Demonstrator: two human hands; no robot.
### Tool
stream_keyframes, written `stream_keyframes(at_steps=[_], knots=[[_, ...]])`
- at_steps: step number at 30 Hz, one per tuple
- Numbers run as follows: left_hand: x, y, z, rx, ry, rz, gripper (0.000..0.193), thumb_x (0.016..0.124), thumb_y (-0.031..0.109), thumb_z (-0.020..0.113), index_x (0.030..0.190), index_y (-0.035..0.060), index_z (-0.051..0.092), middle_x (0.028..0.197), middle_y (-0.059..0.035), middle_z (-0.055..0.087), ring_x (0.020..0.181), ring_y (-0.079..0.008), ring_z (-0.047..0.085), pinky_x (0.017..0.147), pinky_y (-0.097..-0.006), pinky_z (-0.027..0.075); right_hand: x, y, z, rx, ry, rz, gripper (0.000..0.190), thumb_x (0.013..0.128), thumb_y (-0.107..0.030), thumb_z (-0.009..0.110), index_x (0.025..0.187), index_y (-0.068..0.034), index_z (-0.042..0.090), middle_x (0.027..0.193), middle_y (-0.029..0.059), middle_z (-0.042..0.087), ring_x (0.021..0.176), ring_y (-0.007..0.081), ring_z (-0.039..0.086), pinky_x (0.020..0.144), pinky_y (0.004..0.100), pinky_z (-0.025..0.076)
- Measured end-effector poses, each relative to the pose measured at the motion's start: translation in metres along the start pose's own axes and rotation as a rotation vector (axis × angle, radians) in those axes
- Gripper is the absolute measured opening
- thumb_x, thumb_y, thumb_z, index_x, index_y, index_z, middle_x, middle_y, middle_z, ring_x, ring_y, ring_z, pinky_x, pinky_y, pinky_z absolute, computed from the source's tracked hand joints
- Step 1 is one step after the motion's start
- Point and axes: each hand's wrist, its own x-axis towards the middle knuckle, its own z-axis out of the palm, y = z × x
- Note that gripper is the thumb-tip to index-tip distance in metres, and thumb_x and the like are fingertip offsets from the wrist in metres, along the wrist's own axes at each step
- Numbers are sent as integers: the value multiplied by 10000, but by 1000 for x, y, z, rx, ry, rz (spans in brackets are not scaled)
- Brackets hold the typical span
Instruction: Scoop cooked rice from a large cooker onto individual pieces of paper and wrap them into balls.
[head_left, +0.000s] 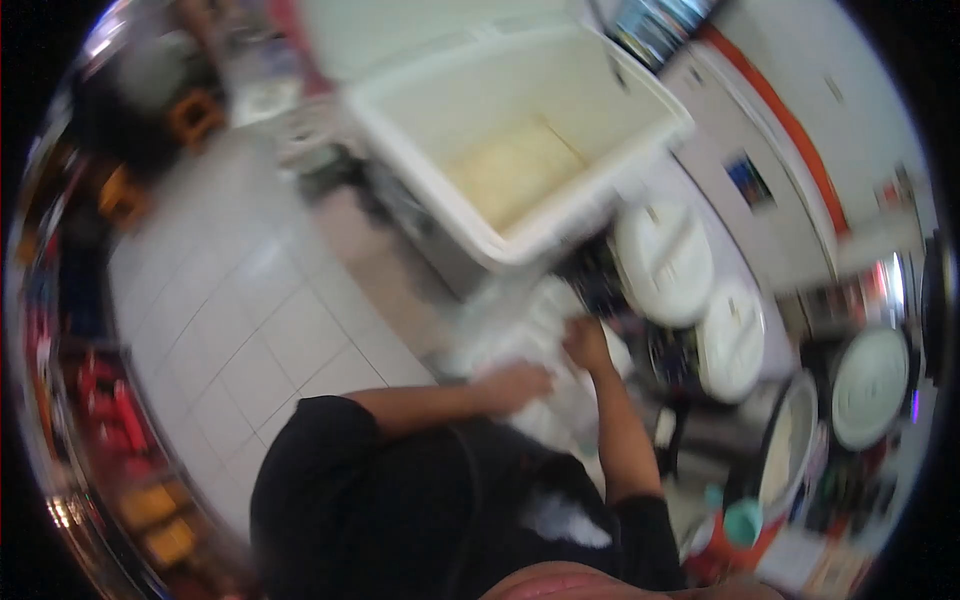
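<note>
Crumpled white material (555, 300), cloth or plastic, lies bunched in front of my body; blur hides which it is. My right hand (585, 343) has its fingers curled and grips the far right part of this material. Lower and to the left, my left hand (517, 386) rests against the same material, and motion blur hides its fingers. Just beyond both hands stands a large white insulated chest (495, 247) with its lid (442, 30) raised. Its inside looks pale yellow at the bottom, with a thin brown line along it.
Two round white lids (664, 262) (731, 345) cover containers to the right. A large metal pot (802, 420) holds something pale, near another lidded container (870, 390) and a turquoise cup (742, 523). White floor tiles (247, 300) stretch left toward red items (112, 405) and yellow crates (124, 199).
</note>
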Motion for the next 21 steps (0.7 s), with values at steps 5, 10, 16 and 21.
stream_keyframes(at_steps=[5, 10, 16, 21], knots=[[-2, 9, -37, 116, -120, -39, 508, 732, 176, 677, 1220, 76, 577, 1308, -131, 521, 1209, -276, 478, 953, -450, 383, 25, -40, -27, 137, -141, 289, 600, 679, -215, 748, 1248, -121, 583, 1241, 147, 580, 1190, 323, 514, 1011, 410, 434], [-1, 7, -33, 172, -42, 72, 566, 719, 218, 708, 1247, 90, 549, 1273, -107, 519, 1179, -273, 471, 966, -442, 363, 18, -24, -20, 170, -133, 208, 414, 660, -175, 764, 1043, -101, 628, 1094, 157, 578, 1062, 346, 557, 897, 437, 473], [4, 11, -38, 148, -60, 61, 519, 727, 214, 689, 1215, 93, 559, 1266, -115, 525, 1165, -274, 484, 959, -439, 374, 6, -10, -30, 358, -113, 326, 624, 638, -156, 784, 1205, -58, 542, 1134, 190, 597, 1070, 356, 577, 944, 401, 465], [16, 1, 10, -40, 195, 106, 236, 815, 118, 561, 1035, 135, 642, 1132, -108, 619, 1108, -297, 561, 915, -430, 443, -36, 29, -29, -86, -243, 288, 428, 856, -350, 601, 1120, -15, 648, 1076, 211, 661, 1002, 375, 624, 911, 434, 475]])
